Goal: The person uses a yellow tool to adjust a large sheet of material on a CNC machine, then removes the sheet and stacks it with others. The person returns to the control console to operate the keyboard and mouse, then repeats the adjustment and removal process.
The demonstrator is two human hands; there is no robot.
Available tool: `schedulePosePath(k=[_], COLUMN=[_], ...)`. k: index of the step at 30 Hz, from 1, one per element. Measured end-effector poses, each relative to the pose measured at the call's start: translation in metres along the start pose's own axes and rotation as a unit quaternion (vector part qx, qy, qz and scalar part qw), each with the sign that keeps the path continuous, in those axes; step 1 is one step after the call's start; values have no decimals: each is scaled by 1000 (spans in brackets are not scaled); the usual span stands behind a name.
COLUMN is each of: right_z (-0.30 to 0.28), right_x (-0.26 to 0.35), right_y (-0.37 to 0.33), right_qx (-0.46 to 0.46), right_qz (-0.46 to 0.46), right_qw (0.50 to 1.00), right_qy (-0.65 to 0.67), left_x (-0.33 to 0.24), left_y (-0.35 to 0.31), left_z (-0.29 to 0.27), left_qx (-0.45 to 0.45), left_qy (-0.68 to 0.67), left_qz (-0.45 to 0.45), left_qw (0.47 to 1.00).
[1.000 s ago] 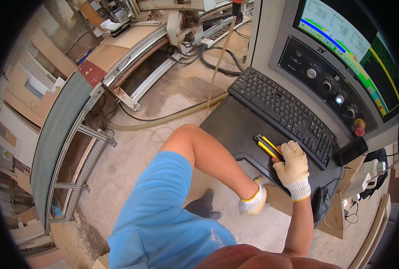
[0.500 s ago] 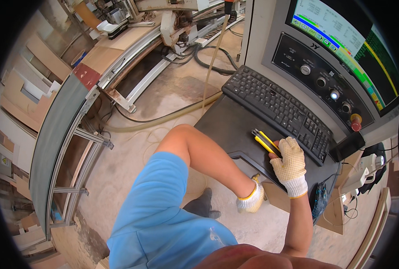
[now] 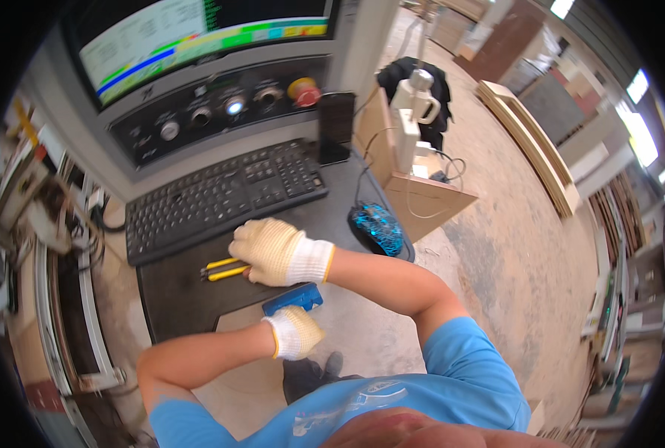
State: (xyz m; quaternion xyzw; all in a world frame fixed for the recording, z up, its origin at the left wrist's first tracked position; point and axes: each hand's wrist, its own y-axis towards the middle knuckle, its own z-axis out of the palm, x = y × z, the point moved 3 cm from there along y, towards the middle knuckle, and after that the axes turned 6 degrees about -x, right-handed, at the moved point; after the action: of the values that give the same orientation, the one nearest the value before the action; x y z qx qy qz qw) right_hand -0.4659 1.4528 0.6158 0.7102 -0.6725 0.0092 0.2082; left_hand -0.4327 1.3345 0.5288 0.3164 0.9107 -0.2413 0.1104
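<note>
Right gloved hand (image 3: 269,250) closed about the rear end of a yellow-and-black cutter (image 3: 226,275), over the dark shelf (image 3: 183,299) just below the keyboard (image 3: 224,198); left gloved hand (image 3: 297,333) near a blue object (image 3: 294,299), fingers hidden from me, grip impossible to tell.

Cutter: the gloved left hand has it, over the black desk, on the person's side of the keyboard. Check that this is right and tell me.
Not quite: the head view shows the gloved right hand at the cutter, not the left. The rest stands: it is over the black desk, on the person's side of the keyboard.
</note>
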Motion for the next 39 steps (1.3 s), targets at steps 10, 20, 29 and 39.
schedulePosePath(k=[10, 20, 29, 39], right_z=[5, 6, 4, 11], right_x=[1, -3, 2, 0], right_y=[-1, 2, 2, 2], right_qx=[16, 25, 8, 17], right_qz=[-6, 9, -12, -15], right_qw=[1000, 999, 1000, 1000], right_qy=[-8, -22, 8, -2], left_x=[-6, -7, -7, -6], left_y=[-2, -1, -2, -1], left_z=[-6, -5, -6, -5], left_qx=[17, 42, 36, 39], left_qy=[20, 25, 44, 49], left_qz=[13, 5, 0, -1], left_qw=[1000, 999, 998, 998])
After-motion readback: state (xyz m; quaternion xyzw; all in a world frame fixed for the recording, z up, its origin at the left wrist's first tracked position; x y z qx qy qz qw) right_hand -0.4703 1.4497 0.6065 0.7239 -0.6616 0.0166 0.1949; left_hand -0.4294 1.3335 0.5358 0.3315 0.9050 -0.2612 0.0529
